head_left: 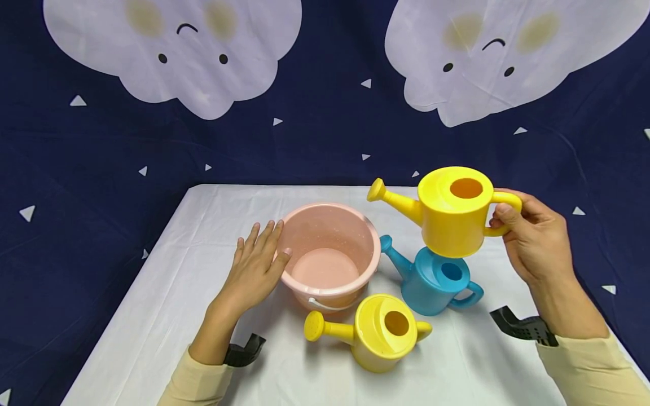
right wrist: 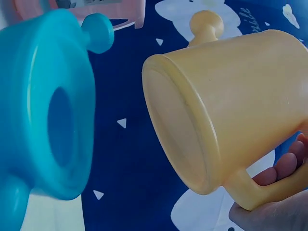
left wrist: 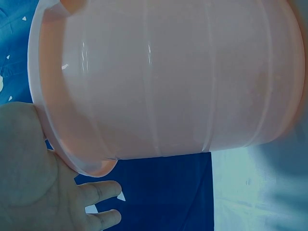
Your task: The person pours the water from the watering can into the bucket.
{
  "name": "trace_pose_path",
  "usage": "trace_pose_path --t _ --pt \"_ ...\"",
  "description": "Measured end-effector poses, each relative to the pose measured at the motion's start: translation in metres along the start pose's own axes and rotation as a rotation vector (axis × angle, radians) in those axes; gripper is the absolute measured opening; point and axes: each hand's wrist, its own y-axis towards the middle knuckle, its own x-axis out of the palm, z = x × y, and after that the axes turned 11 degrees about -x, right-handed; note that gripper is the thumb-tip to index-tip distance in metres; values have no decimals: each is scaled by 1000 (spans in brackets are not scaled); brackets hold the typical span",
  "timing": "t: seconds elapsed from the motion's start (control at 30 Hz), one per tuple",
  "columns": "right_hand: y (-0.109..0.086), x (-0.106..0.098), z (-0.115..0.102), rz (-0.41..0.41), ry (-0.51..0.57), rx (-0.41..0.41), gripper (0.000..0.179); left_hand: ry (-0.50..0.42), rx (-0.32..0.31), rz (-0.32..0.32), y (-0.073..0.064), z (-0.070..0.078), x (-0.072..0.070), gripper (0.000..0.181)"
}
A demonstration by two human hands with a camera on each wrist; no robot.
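Observation:
By its handle, my right hand [head_left: 542,237] grips a yellow watering can [head_left: 452,225], raised above the table with its spout toward the left. Below it stands a blue watering can [head_left: 434,285], also seen close at the left of the right wrist view. My left hand [head_left: 256,265] rests with straight fingers against the left rim of a pink bucket [head_left: 325,268]. The bucket stands upright, and nothing lies inside it. A second yellow watering can [head_left: 378,338] stands in front of the bucket, spout pointing left.
A white cloth covers the table [head_left: 152,316]. Behind it hangs a dark blue backdrop [head_left: 325,141] printed with clouds and small white triangles. The bucket's white handle [head_left: 330,306] hangs down at its front, close to the front yellow can.

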Motion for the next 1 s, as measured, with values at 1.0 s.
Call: trace_pose_path --t 1.0 --pt "1 16 -21 -206 41 37 31 -3 -2 -5 0 1 -1 61"
